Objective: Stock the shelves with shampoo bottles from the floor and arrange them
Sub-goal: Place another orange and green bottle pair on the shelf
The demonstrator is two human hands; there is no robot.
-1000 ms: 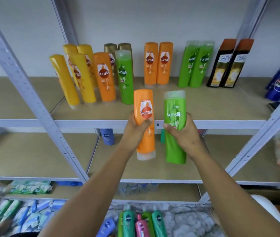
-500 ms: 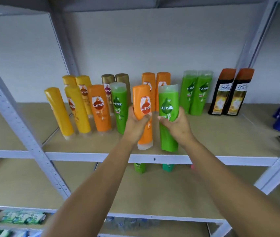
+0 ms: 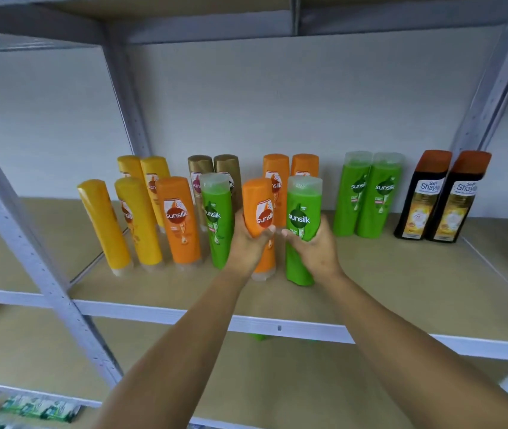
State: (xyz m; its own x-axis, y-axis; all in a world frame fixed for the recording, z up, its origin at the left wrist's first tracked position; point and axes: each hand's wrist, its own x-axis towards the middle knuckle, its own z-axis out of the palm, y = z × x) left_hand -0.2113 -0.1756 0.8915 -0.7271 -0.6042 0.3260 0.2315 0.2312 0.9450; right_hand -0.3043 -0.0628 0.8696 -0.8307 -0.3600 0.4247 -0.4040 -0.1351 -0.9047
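On the middle shelf, front row, two Sunsilk bottles are being set down side by side: the left hand wraps the orange shampoo bottle, the right hand wraps the green shampoo bottle. Both bases seem to touch the board, though that is hard to confirm. Placement looks nearly done; next, release both and square them with the standing green bottle at nine o'clock.
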